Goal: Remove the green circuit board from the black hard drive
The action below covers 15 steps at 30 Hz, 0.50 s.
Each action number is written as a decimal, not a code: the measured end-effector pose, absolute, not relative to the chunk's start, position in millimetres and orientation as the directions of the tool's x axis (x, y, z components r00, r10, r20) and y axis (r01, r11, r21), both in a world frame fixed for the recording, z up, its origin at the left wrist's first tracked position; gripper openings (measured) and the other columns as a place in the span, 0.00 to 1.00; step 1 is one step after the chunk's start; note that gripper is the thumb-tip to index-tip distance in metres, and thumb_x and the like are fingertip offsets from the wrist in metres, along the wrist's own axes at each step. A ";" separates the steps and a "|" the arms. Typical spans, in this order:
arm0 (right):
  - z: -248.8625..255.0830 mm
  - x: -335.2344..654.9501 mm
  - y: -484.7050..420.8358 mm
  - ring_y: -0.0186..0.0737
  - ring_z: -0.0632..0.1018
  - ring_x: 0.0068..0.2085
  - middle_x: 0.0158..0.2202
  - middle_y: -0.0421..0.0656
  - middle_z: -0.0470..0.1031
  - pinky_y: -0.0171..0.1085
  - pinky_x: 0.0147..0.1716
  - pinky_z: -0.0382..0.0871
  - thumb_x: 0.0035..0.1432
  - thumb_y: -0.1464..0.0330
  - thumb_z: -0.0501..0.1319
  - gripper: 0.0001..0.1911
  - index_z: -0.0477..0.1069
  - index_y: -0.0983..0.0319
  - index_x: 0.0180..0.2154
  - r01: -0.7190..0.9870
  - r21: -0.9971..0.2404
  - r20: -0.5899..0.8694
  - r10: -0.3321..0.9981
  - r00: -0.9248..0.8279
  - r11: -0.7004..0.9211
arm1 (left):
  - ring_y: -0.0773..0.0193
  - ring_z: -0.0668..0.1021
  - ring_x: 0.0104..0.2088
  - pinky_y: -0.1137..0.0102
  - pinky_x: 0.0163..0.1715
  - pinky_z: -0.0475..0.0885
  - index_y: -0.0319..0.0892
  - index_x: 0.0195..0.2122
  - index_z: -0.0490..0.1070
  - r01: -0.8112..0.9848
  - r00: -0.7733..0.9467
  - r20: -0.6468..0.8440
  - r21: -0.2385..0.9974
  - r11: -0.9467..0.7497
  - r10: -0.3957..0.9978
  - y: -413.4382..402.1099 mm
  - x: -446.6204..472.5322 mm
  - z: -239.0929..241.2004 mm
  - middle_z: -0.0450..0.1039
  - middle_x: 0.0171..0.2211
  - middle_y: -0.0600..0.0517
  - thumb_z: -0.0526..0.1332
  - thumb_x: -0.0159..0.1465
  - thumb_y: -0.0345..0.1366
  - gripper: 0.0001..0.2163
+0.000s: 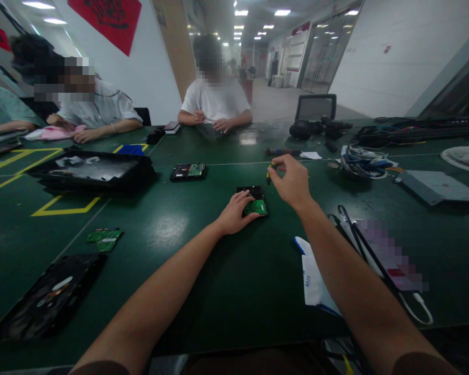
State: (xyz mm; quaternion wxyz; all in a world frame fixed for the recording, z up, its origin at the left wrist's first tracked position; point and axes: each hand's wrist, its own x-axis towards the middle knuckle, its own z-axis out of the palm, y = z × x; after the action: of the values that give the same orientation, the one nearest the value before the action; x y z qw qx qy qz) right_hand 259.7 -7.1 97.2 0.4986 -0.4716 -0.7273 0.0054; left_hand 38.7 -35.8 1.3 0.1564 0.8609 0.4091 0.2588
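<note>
My left hand (pixel 234 214) grips a black hard drive (pixel 257 191) lying on the table, fingers across its top and thumb along its near edge. A green circuit board (pixel 258 208) shows on the drive's near half. To the right of it, my right hand (pixel 294 181) pinches a short yellow-and-black screwdriver (pixel 268 178), held upright. The screwdriver's tip is too small to make out, so I cannot tell whether it touches anything. Another hard drive (pixel 188 171) with a green board lies farther left.
Black trays (pixel 128 174) sit at left. Nearer are a loose circuit board (pixel 105 239) and black casing (pixel 50 297). At right are a white packet (pixel 312 276), a phone (pixel 386 255), coiled cables (pixel 365 161) and a grey metal box (pixel 441 187). Co-workers (pixel 217 101) sit across the green table (pixel 226 291).
</note>
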 end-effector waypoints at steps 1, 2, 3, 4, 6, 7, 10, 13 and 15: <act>97.4 259.8 -7.3 0.49 0.79 0.42 0.42 0.47 0.79 0.50 0.45 0.76 0.62 0.65 0.63 0.07 0.72 0.58 0.42 0.676 -0.491 0.715 0.698 -0.048 0.550 | 0.43 0.56 0.73 0.45 0.70 0.56 0.42 0.64 0.66 0.625 0.531 0.315 0.481 -0.614 0.787 -35.8 38.8 1.4 0.57 0.72 0.39 0.62 0.68 0.53 0.28; 97.8 259.8 -7.6 0.48 0.80 0.41 0.41 0.47 0.79 0.50 0.45 0.76 0.62 0.64 0.63 0.07 0.72 0.58 0.42 0.671 -0.498 0.712 0.701 -0.046 0.549 | 0.43 0.56 0.73 0.44 0.70 0.56 0.42 0.64 0.66 0.627 0.529 0.313 0.481 -0.612 0.788 -35.7 38.8 1.4 0.57 0.72 0.39 0.62 0.68 0.53 0.28; 98.3 259.7 -8.0 0.48 0.80 0.41 0.41 0.47 0.79 0.50 0.45 0.76 0.63 0.64 0.63 0.07 0.72 0.58 0.42 0.667 -0.497 0.712 0.701 -0.052 0.555 | 0.43 0.56 0.73 0.44 0.70 0.56 0.42 0.64 0.66 0.628 0.529 0.312 0.481 -0.611 0.789 -35.6 38.9 1.2 0.57 0.72 0.39 0.62 0.68 0.53 0.28; 98.8 259.6 -8.4 0.48 0.80 0.42 0.42 0.47 0.79 0.50 0.45 0.76 0.63 0.64 0.63 0.07 0.73 0.58 0.42 0.665 -0.490 0.715 0.696 -0.063 0.564 | 0.42 0.56 0.73 0.44 0.70 0.56 0.42 0.64 0.66 0.629 0.528 0.313 0.481 -0.611 0.789 -35.5 39.0 1.0 0.56 0.72 0.39 0.63 0.68 0.52 0.28; 99.7 259.0 -9.0 0.48 0.79 0.43 0.43 0.48 0.79 0.50 0.46 0.76 0.63 0.65 0.62 0.07 0.73 0.58 0.43 0.668 -0.464 0.728 0.680 -0.087 0.582 | 0.42 0.56 0.73 0.45 0.70 0.56 0.41 0.64 0.66 0.629 0.528 0.315 0.478 -0.613 0.789 -35.3 39.3 0.3 0.56 0.72 0.38 0.63 0.68 0.52 0.28; 99.9 258.8 -9.1 0.48 0.79 0.44 0.44 0.48 0.78 0.50 0.46 0.76 0.63 0.66 0.61 0.07 0.74 0.58 0.44 0.673 -0.451 0.734 0.672 -0.094 0.586 | 0.43 0.57 0.73 0.45 0.70 0.56 0.41 0.64 0.67 0.630 0.527 0.317 0.477 -0.613 0.788 -35.2 39.3 0.0 0.56 0.72 0.38 0.63 0.68 0.52 0.28; 99.3 258.9 -8.6 0.48 0.79 0.44 0.44 0.49 0.78 0.49 0.46 0.76 0.62 0.68 0.61 0.08 0.74 0.58 0.44 0.689 -0.439 0.743 0.664 -0.083 0.577 | 0.43 0.57 0.73 0.45 0.70 0.56 0.42 0.64 0.66 0.632 0.523 0.320 0.476 -0.612 0.790 -35.0 39.2 -0.9 0.56 0.72 0.39 0.63 0.68 0.52 0.28; 98.0 259.8 -7.4 0.49 0.79 0.43 0.43 0.48 0.79 0.49 0.45 0.76 0.61 0.67 0.63 0.07 0.73 0.59 0.42 0.686 -0.473 0.733 0.679 -0.041 0.552 | 0.43 0.57 0.73 0.45 0.70 0.56 0.42 0.64 0.66 0.626 0.527 0.323 0.477 -0.616 0.786 -35.0 38.7 -1.4 0.56 0.72 0.39 0.63 0.68 0.52 0.28; 97.4 260.4 -6.9 0.49 0.79 0.43 0.42 0.48 0.79 0.50 0.46 0.76 0.61 0.66 0.63 0.06 0.72 0.58 0.42 0.676 -0.499 0.718 0.696 -0.029 0.543 | 0.43 0.57 0.73 0.45 0.70 0.56 0.42 0.64 0.66 0.623 0.529 0.325 0.479 -0.619 0.784 -34.8 38.5 -1.5 0.57 0.72 0.39 0.63 0.68 0.52 0.28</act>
State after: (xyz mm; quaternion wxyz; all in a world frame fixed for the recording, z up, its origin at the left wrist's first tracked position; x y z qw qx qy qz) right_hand 260.4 -6.9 97.4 0.5070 -0.4780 -0.7172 0.0098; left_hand 38.5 -34.8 -1.5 0.1537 0.8606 0.4087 0.2620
